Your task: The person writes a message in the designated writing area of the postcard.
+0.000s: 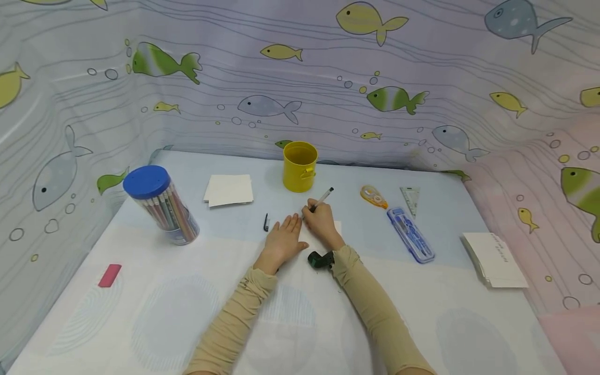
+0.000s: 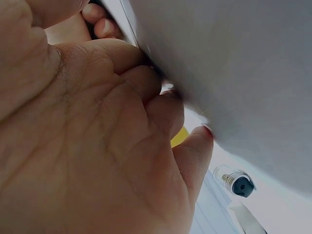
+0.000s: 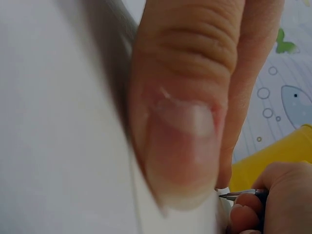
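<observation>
My right hand [image 1: 322, 221] pinches a pen [image 1: 323, 197] with a clear barrel and black end, its upper part leaning to the right. In the right wrist view the metal pen tip [image 3: 231, 196] points at the white surface. Beside it, my left hand [image 1: 283, 241] lies flat with straight fingers on a white card. Part of that card [image 1: 338, 227] shows by the right wrist; the hands hide most of it. A black pen cap [image 1: 265, 223] lies left of the left fingers. The left hand's thumb [image 3: 183, 146] fills much of the right wrist view.
A yellow bucket [image 1: 300, 174] stands behind the hands. White cards [image 1: 229, 189], a blue-lidded pencil jar [image 1: 164, 205] and a pink eraser [image 1: 110, 275] are leftward. To the right lie correction tape [image 1: 373, 196], a set square [image 1: 411, 200], a blue case [image 1: 410, 234] and stacked cards [image 1: 496, 260].
</observation>
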Motion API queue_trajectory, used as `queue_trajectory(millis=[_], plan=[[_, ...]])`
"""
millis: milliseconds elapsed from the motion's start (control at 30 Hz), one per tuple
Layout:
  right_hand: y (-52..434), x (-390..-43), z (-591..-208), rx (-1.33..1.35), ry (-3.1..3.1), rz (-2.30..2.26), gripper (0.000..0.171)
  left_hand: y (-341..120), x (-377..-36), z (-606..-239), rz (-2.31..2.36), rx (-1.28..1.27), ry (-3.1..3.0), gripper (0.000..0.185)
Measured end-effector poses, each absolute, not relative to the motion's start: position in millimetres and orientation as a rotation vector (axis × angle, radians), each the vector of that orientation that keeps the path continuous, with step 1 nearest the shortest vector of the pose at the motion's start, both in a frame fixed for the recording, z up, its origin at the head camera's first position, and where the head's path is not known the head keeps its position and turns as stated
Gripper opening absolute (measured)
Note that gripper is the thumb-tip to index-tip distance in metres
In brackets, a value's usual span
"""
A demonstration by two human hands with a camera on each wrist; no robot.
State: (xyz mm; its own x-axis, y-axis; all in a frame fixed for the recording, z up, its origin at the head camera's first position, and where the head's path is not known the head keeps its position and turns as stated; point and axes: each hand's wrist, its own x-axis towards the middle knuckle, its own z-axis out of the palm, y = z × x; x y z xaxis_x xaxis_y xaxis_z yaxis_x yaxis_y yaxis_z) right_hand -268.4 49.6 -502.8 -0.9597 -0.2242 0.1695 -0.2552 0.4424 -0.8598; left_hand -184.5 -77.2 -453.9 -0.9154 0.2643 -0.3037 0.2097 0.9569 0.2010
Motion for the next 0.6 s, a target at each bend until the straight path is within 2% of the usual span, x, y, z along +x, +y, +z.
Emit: queue_trajectory(millis=[600], plan=[[48.2,-270.1,-504.5,0.387,-2.624,1.498,0.036,-77.9,-185.6,-454.9,0.237,0.349,2.778,0.074]])
